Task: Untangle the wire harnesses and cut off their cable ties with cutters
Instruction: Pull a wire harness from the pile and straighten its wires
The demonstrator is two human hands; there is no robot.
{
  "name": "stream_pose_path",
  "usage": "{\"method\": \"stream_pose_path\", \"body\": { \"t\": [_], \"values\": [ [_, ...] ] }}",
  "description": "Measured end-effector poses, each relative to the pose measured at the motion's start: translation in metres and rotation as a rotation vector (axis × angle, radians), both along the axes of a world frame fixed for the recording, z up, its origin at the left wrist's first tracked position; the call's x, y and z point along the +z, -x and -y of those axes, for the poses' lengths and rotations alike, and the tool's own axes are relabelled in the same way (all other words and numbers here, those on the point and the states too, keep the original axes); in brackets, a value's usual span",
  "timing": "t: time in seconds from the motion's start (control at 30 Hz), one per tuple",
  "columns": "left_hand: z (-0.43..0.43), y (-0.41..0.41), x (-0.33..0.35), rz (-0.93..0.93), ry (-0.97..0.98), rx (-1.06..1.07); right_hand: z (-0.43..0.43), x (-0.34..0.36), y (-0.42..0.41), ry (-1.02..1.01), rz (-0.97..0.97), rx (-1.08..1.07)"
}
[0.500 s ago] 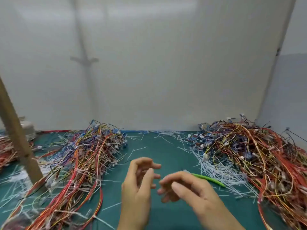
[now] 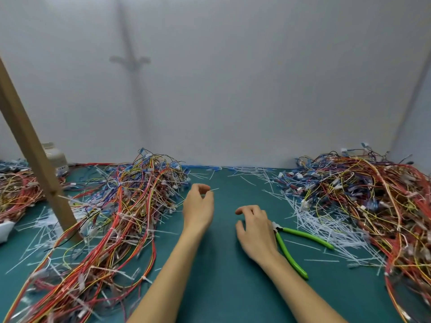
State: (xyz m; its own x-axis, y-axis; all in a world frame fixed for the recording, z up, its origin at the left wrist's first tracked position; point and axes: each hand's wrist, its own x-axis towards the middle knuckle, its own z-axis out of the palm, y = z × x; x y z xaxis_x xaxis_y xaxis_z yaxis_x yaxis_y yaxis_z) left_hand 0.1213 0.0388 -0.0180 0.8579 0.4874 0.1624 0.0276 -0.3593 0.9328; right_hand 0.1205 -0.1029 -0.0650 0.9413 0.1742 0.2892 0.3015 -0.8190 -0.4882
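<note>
White panels back a green surface (image 2: 221, 287) that carries 2 large piles of wire harnesses, the left pile (image 2: 130, 206) and the right pile (image 2: 361, 194).

Change since 0.5 s ago: the cutters (image 2: 303, 235), then held in the right hand (image 2: 255, 229), now lie on the surface with their green handles spread. Their head is partly hidden under that hand. The right hand sits over them with fingers loosely curled and grips nothing. The left hand (image 2: 198, 206) has moved forward. It pinches a thin white tie offcut (image 2: 214, 189) between thumb and fingertips, just beside the left pile.

Meaning for the task: 1 cut appears finished and the offcut is probably due for discard. Neither hand holds a harness, so another must be drawn from a pile before cutting resumes.

Surroundings: cut ties (image 2: 310, 220) litter the surface, thickest between the cutters and the right pile. A wooden post (image 2: 35, 159) slants down in front of the left pile, with a white jar (image 2: 54, 157) behind it. A 3rd pile (image 2: 16, 190) lies at the far left edge.

Obstructions: strands in each pile interlace, so pulling 1 harness is likely to drag its neighbours.
</note>
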Motion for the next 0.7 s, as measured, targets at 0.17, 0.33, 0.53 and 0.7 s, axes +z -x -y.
{"method": "stream_pose_path", "body": {
  "t": [0.17,0.33,0.53,0.7],
  "values": [
    [-0.018,-0.012,-0.006,0.020,-0.244,0.031,-0.004,-0.003,-0.008,-0.020,-0.028,0.007],
    [-0.055,-0.015,0.005,0.151,-0.770,0.451,-0.001,-0.004,-0.011,-0.125,-0.011,-0.044],
    [-0.093,-0.011,0.002,-0.032,-0.705,0.612,-0.001,-0.006,-0.015,-0.093,-0.029,-0.043],
    [-0.098,-0.009,0.003,-0.077,-0.841,0.602,-0.001,-0.008,-0.016,-0.114,-0.025,-0.046]
  ]
}}
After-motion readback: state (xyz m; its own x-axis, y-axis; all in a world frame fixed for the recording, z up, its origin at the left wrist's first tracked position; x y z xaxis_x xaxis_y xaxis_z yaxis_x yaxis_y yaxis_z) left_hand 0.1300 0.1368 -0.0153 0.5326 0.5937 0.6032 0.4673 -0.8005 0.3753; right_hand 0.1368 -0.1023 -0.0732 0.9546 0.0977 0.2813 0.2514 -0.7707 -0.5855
